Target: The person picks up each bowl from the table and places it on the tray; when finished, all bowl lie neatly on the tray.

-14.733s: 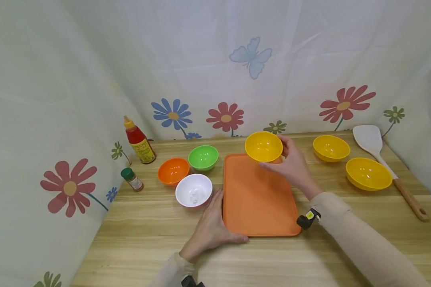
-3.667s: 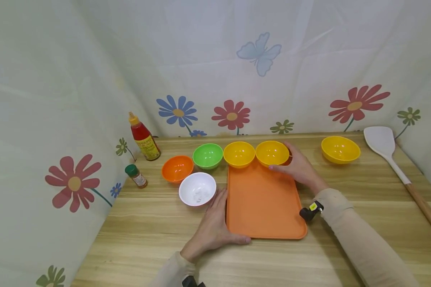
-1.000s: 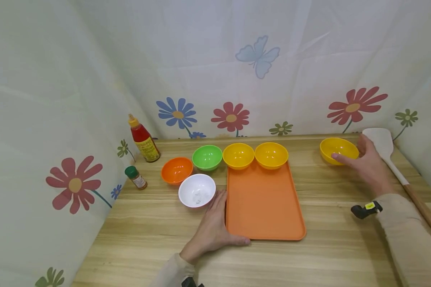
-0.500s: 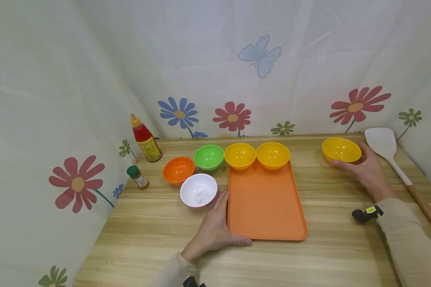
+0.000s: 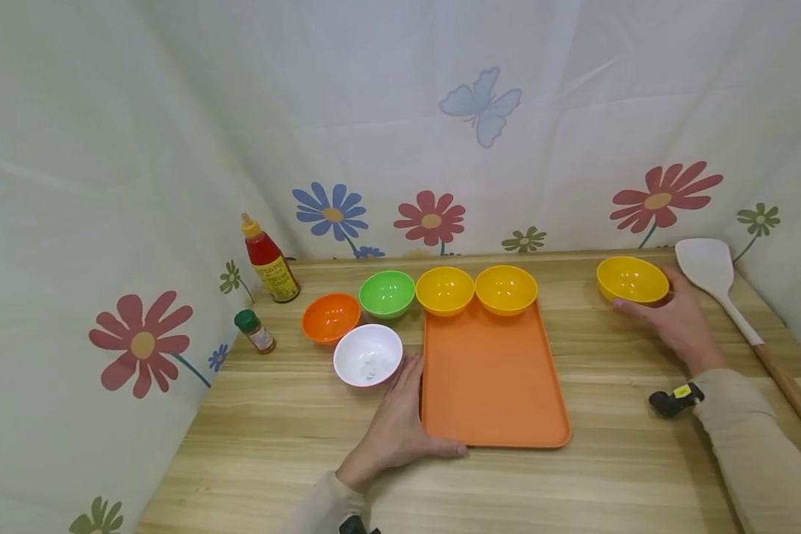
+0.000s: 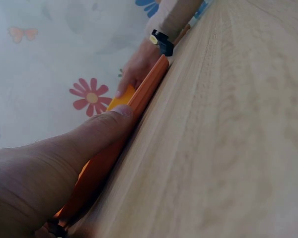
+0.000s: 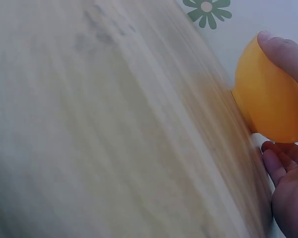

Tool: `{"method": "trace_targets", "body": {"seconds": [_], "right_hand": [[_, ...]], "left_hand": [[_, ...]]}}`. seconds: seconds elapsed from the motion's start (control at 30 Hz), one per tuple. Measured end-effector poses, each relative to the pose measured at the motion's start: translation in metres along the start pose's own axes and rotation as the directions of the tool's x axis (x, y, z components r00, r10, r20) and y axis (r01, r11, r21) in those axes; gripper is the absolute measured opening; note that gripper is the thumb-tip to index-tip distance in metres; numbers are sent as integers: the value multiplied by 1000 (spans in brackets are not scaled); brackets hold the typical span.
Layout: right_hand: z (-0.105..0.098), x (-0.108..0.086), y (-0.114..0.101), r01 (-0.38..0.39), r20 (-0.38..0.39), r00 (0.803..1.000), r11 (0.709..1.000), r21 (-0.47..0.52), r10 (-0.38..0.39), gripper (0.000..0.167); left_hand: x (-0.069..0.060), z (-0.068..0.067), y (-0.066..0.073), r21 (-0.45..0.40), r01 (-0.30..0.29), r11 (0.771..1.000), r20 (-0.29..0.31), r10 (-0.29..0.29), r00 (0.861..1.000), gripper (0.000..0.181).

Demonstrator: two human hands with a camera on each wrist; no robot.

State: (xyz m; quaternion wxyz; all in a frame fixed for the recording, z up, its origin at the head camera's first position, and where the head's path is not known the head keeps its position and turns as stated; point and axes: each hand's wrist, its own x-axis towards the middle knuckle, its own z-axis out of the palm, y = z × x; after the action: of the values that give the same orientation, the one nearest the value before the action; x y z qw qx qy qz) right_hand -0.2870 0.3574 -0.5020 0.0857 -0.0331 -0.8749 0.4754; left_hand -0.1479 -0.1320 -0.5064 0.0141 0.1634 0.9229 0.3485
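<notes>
My right hand (image 5: 686, 326) grips the far-right yellow bowl (image 5: 630, 278). In the right wrist view the thumb lies on that yellow bowl's (image 7: 268, 99) rim and the right hand's (image 7: 290, 183) other fingers curl near its base. Two more yellow bowls (image 5: 444, 289) (image 5: 506, 288) stand side by side at the far end of the orange tray (image 5: 494, 378). My left hand (image 5: 397, 426) rests around the tray's near left corner, its fingers extended along the left side. The left hand's (image 6: 54, 163) thumb touches the tray's (image 6: 107, 161) near edge in the left wrist view.
Left of the tray stand a green bowl (image 5: 387, 294), an orange bowl (image 5: 331, 318) and a white bowl (image 5: 368, 355). Farther left are a red sauce bottle (image 5: 270, 267) and a green-capped jar (image 5: 255, 331). A white spatula (image 5: 707, 268) with a wooden handle lies at the far right.
Two yellow bowls have come to the tray's far end, one formerly held over it. My right hand has moved right, from there to the remaining bowl. My left hand stays at the tray.
</notes>
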Motion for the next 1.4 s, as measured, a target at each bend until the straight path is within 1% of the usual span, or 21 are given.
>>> {"method": "trace_targets", "body": {"seconds": [0.27,0.4,0.5,0.7,0.77,1.0,1.2,1.4], "right_hand": [[4,-3,-6,-49,-35,998,999,19,49,110],[7,-9,-13,-44,-44,998,998,37,45,110],[8,-13,-23,-22,-41,999,999,46,24,111],[9,-19,-51,18,4,1000,997,76,-19,111],[10,-22,-59,20,20,1000,997,71,-22,112],[15,-32,-83,62,72,995,996,68,-67,114],[22,-43,-97,101,120,986,990,94,-112,111],[34,-55,-102,139,162,975,986,97,-153,111]], "left_hand": [[0,-1,1,-10,-3,1000,2,3,1000,160],[-1,0,1,-19,-7,1000,6,8,1000,160],[-1,0,1,-20,-9,1000,1,9,1000,160],[0,1,-1,-15,-4,1000,-3,4,1000,160],[0,1,-1,-13,-2,1000,-2,2,1000,160],[0,1,-2,-8,-6,1000,-2,6,1000,160],[0,1,-2,-6,-12,1000,-4,12,1000,160],[0,0,-1,-3,-7,1000,-4,7,1000,160]]}}
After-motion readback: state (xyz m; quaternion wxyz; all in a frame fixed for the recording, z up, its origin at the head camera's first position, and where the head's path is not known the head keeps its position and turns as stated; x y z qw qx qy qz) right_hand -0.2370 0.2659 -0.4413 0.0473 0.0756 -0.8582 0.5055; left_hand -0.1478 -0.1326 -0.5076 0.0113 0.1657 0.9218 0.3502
